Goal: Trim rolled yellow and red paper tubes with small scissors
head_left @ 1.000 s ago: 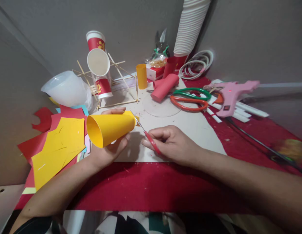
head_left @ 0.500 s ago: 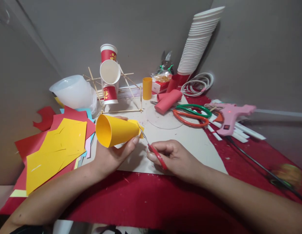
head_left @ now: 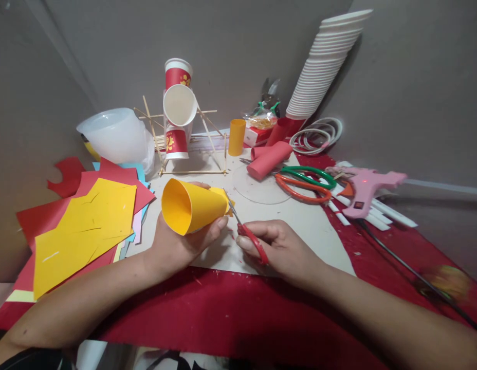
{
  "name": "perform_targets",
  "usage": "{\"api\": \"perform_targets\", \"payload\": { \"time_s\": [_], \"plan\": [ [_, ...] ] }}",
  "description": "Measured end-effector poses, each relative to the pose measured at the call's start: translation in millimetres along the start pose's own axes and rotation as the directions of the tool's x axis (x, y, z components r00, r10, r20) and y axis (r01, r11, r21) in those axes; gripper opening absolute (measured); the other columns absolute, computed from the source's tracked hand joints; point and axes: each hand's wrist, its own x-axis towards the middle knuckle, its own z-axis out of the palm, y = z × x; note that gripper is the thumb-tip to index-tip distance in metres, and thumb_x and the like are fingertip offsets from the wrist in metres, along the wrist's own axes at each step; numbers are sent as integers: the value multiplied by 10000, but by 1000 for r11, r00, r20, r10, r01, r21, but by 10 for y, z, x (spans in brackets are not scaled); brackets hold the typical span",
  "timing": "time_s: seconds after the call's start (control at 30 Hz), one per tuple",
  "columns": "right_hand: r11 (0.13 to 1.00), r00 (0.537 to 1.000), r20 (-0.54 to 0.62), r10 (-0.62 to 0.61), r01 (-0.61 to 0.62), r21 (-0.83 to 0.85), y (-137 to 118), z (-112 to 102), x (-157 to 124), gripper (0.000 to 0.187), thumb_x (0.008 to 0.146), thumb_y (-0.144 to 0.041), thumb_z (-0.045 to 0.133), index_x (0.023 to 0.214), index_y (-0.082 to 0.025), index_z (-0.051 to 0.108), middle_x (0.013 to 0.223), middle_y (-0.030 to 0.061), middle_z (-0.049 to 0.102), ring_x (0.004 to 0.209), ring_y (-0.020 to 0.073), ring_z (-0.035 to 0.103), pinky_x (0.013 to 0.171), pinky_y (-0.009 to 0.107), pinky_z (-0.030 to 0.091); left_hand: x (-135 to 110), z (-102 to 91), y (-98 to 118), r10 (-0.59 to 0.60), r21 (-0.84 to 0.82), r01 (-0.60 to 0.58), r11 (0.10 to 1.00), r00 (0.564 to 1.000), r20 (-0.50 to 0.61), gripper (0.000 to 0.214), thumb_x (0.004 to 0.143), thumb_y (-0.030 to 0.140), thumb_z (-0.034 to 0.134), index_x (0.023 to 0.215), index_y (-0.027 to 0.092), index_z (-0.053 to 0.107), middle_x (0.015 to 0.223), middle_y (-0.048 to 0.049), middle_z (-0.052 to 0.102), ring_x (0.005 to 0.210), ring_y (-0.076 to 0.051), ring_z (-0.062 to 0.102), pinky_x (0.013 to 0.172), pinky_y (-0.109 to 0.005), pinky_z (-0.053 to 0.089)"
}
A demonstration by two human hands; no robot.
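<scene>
My left hand (head_left: 177, 245) is closed around a yellow paper cone (head_left: 192, 206), its wide mouth turned toward me and to the left. My right hand (head_left: 279, 247) grips small red-handled scissors (head_left: 249, 236). Their blades reach up-left to the cone's narrow end, where a small yellow flap sticks out. Both hands hover over a beige board (head_left: 300, 216) lying on a red cloth (head_left: 238, 313).
Loose red and yellow paper sheets (head_left: 84, 226) lie at left by a translucent tub (head_left: 115, 136). At the back stand a stick frame with red-and-white cups (head_left: 179, 110), an orange tube (head_left: 237, 137), red paper rolls (head_left: 268, 158), a cup stack (head_left: 323, 61). At right: big scissors (head_left: 308, 181), pink glue gun (head_left: 367, 186).
The view has shifted, so everything sits a little lower and further right in frame. The cone and the scissors stay together in my hands, blades still at the narrow end.
</scene>
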Motion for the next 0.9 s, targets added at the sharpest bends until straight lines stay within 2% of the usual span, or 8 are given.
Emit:
{"api": "perform_targets", "payload": {
  "time_s": [0.1, 0.3, 0.5, 0.9],
  "plan": [
    [1000, 1000, -2, 4, -4, -3, -11, 3, 6, 507, 768, -513, 726, 569, -194, 386, 492, -78, 297, 463, 50, 233, 428, 212, 176, -3, 14, -4, -43, -19, 43, 999, 999, -10, 346, 800, 262, 714, 1105, 202, 561, 993, -49, 740, 910, -186, 725, 876, -336, 579],
    [1000, 1000, -12, 25, -25, -9, -46, 32, 11, 541, 733, -550, 739, 553, -198, 369, 497, -80, 278, 466, 49, 227, 422, 209, 170, -17, 19, 3, -147, -182, 140, 973, 989, -26, 293, 790, 273, 725, 1040, 194, 593, 975, -58, 747, 912, -198, 728, 903, -352, 574],
    [1000, 1000, -23, 17, -18, -25, -32, 26, 6, 557, 740, -550, 732, 546, -205, 341, 500, -81, 255, 469, 49, 219, 414, 203, 171, -43, 38, -21, -217, -269, 207, 941, 976, -9, 352, 780, 305, 739, 1075, 186, 589, 988, -69, 748, 910, -192, 722, 897, -345, 571],
    [998, 999, -35, 30, -32, -49, -51, 9, -6, 548, 751, -562, 718, 537, -202, 366, 470, -68, 312, 456, 56, 249, 401, 209, 196, -35, 50, -41, -208, -311, 206, 928, 978, 26, 277, 822, 331, 711, 1050, 187, 645, 1024, -73, 749, 949, -190, 713, 899, -331, 586]
  ]
}}
